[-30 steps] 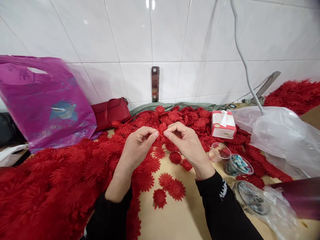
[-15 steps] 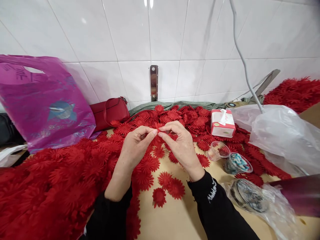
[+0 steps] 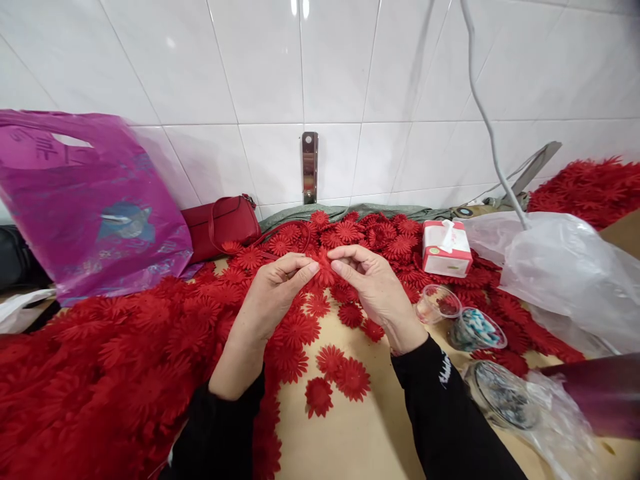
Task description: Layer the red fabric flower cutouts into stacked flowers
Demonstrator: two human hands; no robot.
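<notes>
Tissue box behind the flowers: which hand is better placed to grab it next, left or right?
Right, probably. The right hand is on the same side as the tissue box, with only loose red flowers between. The left hand would have to cross over the right.

No text can be read with any certainty. The black sleeve cuff [image 3: 444, 371] on the right arm bears white lettering, too small and tilted to make out. The crinkled purple plastic bag [image 3: 95, 200] carries dark characters near its handle cut-out, blurred beyond reading.
</notes>
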